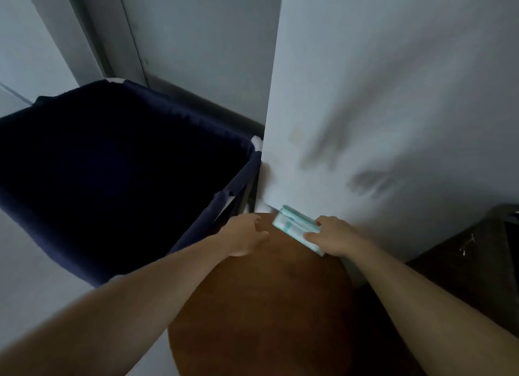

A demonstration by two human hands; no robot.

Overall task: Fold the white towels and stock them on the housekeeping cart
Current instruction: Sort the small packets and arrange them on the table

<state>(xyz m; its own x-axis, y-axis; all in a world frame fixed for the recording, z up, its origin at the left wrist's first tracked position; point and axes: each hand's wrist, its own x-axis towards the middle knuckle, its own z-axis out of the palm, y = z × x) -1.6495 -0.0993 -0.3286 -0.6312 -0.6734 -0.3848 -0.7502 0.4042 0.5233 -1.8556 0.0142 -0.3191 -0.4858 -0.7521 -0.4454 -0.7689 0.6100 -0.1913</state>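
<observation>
My right hand (331,236) grips a small pale green and white packet (295,226) at the far edge of a round brown wooden table (261,305), close to the white wall. My left hand (244,235) hovers over the table's far left edge with fingers loosely curled, holding nothing. A dark navy fabric bin (118,165) on a white frame stands to the left, its inside dark and apparently empty. A bit of white cloth (265,207) shows between the bin, the wall and the table. No folded towel is visible.
A white wall corner (365,108) rises right behind the table. A dark wooden cabinet (471,263) stands at the right. A door or panel with a grey frame (126,38) is behind the bin. Pale floor shows at the lower left.
</observation>
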